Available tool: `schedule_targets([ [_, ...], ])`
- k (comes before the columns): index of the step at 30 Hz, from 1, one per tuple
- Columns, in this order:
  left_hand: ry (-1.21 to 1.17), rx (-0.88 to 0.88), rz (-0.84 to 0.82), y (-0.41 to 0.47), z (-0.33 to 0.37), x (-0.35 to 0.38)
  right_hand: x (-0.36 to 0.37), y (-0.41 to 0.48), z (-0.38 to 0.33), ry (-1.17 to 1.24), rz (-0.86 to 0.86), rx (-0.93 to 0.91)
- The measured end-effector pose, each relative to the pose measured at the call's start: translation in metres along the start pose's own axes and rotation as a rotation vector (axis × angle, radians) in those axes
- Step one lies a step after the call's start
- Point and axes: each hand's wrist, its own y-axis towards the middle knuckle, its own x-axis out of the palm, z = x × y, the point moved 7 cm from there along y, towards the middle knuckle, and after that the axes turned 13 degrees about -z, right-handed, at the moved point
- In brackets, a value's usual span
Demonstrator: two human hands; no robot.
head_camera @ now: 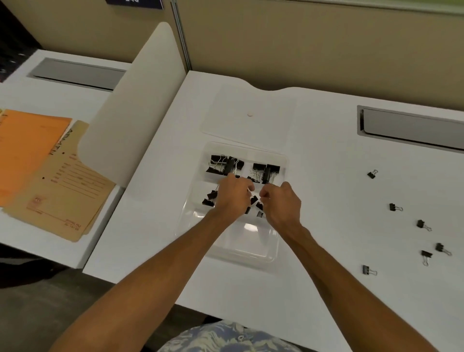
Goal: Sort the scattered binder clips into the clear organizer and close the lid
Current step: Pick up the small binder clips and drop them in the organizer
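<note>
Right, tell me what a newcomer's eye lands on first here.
First, the two bare hands, left hand and right hand, meeting over the clear organizer at the middle of the white desk, with black clips heaped in its far compartments. Next, six loose binder clips strewn at right, and the orange folders on the neighbouring desk at left.

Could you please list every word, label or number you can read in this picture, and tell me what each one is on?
"ADMIN": large dark letters running sideways on the tan folder.
Red and dark printed form lines on the same folder: too small and blurred to read.
White lettering on the dark sign at the top edge: cut off and blurred, unreadable.
Orange folder, organizer, lid and binder clips: no readable text.
</note>
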Motion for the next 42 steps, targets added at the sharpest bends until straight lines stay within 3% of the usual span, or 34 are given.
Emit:
schedule_targets([
  [5, 0.011, 0.093, -0.05, 0.002, 0.003, -0.002, 0.002, -0.002, -0.001, -0.056, -0.006, -0.01],
  [17, -0.235, 0.278, 0.142, -0.044, 0.013, -0.028, -0.026, -0.051, 0.018, 0.117, 0.26, -0.023],
  [29, -0.381, 0.484, -0.004, -0.077, 0.098, 0.021, -0.038, -0.136, 0.085, 0.159, 0.374, 0.13],
  [34, -0.376, 0.493, -0.079, -0.091, 0.134, 0.054, -0.05, -0.168, 0.13, 0.18, 0.398, 0.174],
  [42, -0.459, 0.427, -0.047, -0.11, 0.201, 0.104, -0.07, -0.214, 0.216, 0.251, 0.412, 0.153],
])
